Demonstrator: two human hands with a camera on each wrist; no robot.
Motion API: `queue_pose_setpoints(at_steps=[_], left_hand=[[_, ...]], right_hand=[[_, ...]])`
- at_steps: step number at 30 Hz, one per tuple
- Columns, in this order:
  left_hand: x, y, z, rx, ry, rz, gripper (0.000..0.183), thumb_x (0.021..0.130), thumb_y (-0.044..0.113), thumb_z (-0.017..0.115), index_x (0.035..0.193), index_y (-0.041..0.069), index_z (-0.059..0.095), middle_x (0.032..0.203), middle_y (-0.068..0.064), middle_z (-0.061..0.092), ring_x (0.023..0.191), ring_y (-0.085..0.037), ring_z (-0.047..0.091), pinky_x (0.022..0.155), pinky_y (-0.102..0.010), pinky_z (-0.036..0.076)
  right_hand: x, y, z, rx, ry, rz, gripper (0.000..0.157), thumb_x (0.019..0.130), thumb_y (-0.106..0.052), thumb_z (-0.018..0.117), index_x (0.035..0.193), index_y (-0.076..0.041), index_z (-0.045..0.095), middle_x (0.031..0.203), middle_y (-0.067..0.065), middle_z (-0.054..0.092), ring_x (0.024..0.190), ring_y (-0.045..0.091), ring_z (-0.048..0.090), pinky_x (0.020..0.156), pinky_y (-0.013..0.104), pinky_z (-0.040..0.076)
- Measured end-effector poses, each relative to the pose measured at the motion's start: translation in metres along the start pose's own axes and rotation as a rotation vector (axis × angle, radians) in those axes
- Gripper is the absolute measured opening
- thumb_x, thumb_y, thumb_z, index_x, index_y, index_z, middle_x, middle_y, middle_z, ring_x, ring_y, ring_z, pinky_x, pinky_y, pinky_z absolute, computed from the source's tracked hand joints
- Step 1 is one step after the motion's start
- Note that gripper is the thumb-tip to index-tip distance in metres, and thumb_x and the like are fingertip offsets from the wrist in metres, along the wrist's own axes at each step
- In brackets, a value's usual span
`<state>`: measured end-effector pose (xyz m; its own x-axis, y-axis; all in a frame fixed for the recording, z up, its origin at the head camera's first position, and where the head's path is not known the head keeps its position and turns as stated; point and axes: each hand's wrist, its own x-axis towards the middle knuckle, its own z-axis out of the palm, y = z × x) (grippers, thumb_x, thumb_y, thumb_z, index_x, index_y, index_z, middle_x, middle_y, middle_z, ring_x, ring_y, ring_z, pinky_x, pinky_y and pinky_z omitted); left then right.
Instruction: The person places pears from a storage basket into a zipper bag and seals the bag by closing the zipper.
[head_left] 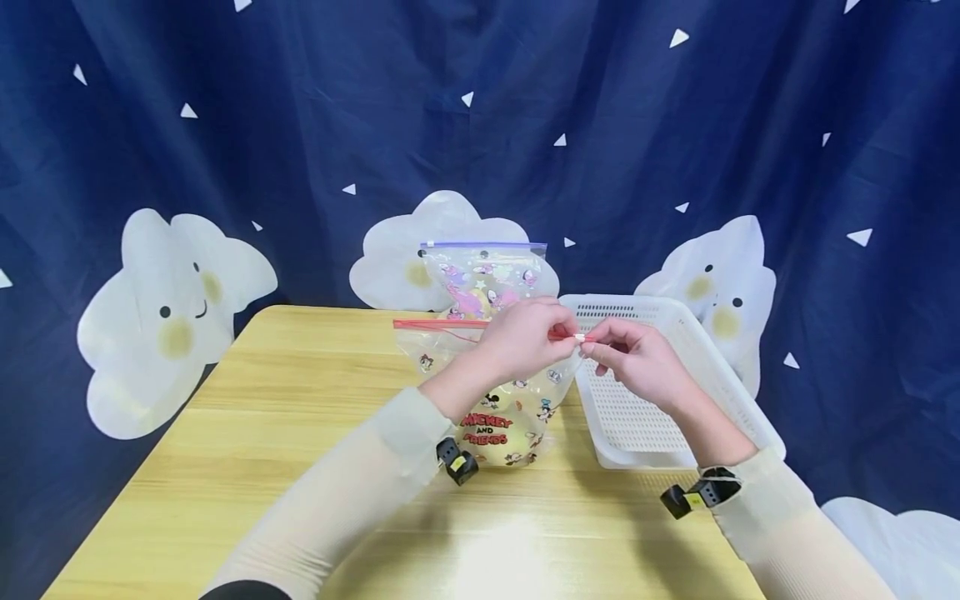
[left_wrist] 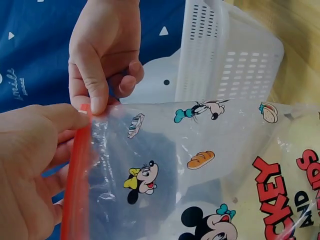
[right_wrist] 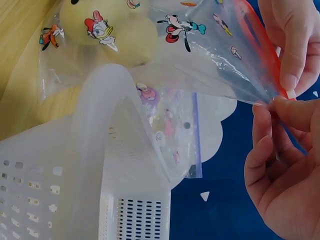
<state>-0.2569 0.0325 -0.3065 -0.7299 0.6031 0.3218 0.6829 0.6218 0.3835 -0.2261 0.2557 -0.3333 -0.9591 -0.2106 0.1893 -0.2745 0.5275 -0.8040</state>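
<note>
A clear zip bag [head_left: 501,427] with a red zip strip and cartoon prints stands on the wooden table. Pale yellow round things [right_wrist: 105,35] fill its lower part. My left hand [head_left: 528,335] grips the red strip near its right end, thumb by the small white slider [right_wrist: 291,93]. At that same end, the thumb and fingers of my right hand [head_left: 641,362] pinch the bag's top corner. Both hands' fingertips are close together there. Toward its left end, the red strip's two edges stand apart in the head view.
Behind this bag stands a second printed bag [head_left: 483,265] with a purple zip. A white perforated basket [head_left: 652,417] sits to the right, below and beyond my right hand. A dark blue curtain [head_left: 300,125] with clouds hangs behind the table [head_left: 300,400].
</note>
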Motion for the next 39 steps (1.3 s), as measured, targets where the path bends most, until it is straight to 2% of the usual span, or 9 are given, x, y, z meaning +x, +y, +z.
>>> queue_pose_setpoints(at_steps=[9,18,21,25,29,32,35,37,39], left_hand=[[-0.007,-0.006,0.001,-0.069,0.010,-0.037,0.014,0.103,0.025,0.072,0.112,0.019,0.080,0.104,0.005,0.071,0.092,-0.012,0.064,0.080,-0.027,0.053],[-0.015,-0.020,-0.004,-0.093,0.033,-0.050,0.010,0.101,0.023,0.074,0.109,0.018,0.079,0.104,0.005,0.074,0.094,-0.016,0.064,0.082,-0.032,0.055],[-0.019,-0.026,-0.008,-0.103,0.043,-0.049,0.012,0.100,0.022,0.075,0.110,0.017,0.080,0.108,0.003,0.076,0.100,-0.017,0.067,0.089,-0.034,0.058],[-0.027,-0.032,-0.014,-0.126,0.045,-0.072,0.012,0.100,0.022,0.074,0.110,0.017,0.080,0.111,0.004,0.076,0.098,-0.016,0.070,0.090,-0.037,0.060],[-0.033,-0.038,-0.018,-0.128,0.060,-0.076,0.011,0.100,0.021,0.073,0.109,0.017,0.080,0.114,0.004,0.076,0.099,-0.017,0.071,0.092,-0.037,0.060],[-0.037,-0.042,-0.020,-0.122,0.072,-0.074,0.009,0.100,0.021,0.073,0.107,0.018,0.078,0.124,0.000,0.079,0.118,-0.020,0.075,0.095,-0.038,0.060],[-0.042,-0.046,-0.024,-0.122,0.076,-0.083,0.006,0.100,0.020,0.073,0.104,0.019,0.077,0.126,-0.001,0.080,0.124,-0.023,0.074,0.094,-0.039,0.061],[-0.046,-0.049,-0.026,-0.128,0.077,-0.094,0.006,0.100,0.020,0.073,0.104,0.019,0.077,0.124,-0.001,0.080,0.123,-0.022,0.074,0.095,-0.040,0.061],[-0.050,-0.052,-0.029,-0.135,0.075,-0.107,0.009,0.100,0.020,0.073,0.106,0.018,0.078,0.117,0.000,0.080,0.114,-0.021,0.075,0.100,-0.041,0.061]], right_hand=[[0.001,-0.001,0.003,-0.050,0.002,0.002,0.009,0.104,-0.018,0.077,0.101,-0.010,0.077,0.082,0.002,0.069,0.075,0.034,0.067,0.055,0.030,0.042],[-0.001,-0.004,0.001,-0.024,0.001,0.018,0.010,0.104,-0.016,0.077,0.104,-0.006,0.076,0.085,0.002,0.068,0.072,0.020,0.067,0.054,0.029,0.043],[-0.001,-0.004,0.001,-0.017,0.002,0.027,0.011,0.104,-0.016,0.077,0.104,-0.005,0.075,0.085,0.002,0.068,0.072,0.019,0.066,0.055,0.029,0.043],[0.000,-0.004,0.001,-0.019,0.004,0.035,0.013,0.104,-0.018,0.077,0.103,-0.005,0.075,0.085,0.006,0.069,0.073,0.023,0.067,0.055,0.030,0.044],[0.000,-0.004,0.002,-0.022,0.005,0.032,0.013,0.104,-0.018,0.077,0.103,-0.005,0.074,0.087,0.010,0.069,0.072,0.022,0.067,0.055,0.030,0.044],[0.001,-0.003,0.002,-0.024,0.005,0.027,0.013,0.104,-0.016,0.076,0.103,-0.004,0.074,0.089,0.011,0.070,0.072,0.018,0.067,0.056,0.029,0.044],[0.000,-0.002,0.002,-0.026,0.007,0.032,0.012,0.104,-0.016,0.076,0.102,-0.004,0.073,0.090,0.012,0.070,0.072,0.018,0.067,0.055,0.029,0.044],[0.000,-0.002,0.002,-0.026,0.006,0.035,0.012,0.104,-0.016,0.076,0.103,-0.004,0.074,0.089,0.009,0.070,0.072,0.018,0.067,0.055,0.029,0.043],[0.000,-0.002,0.002,-0.025,0.005,0.036,0.012,0.104,-0.016,0.076,0.104,-0.004,0.074,0.088,0.005,0.069,0.072,0.018,0.067,0.055,0.029,0.044]])
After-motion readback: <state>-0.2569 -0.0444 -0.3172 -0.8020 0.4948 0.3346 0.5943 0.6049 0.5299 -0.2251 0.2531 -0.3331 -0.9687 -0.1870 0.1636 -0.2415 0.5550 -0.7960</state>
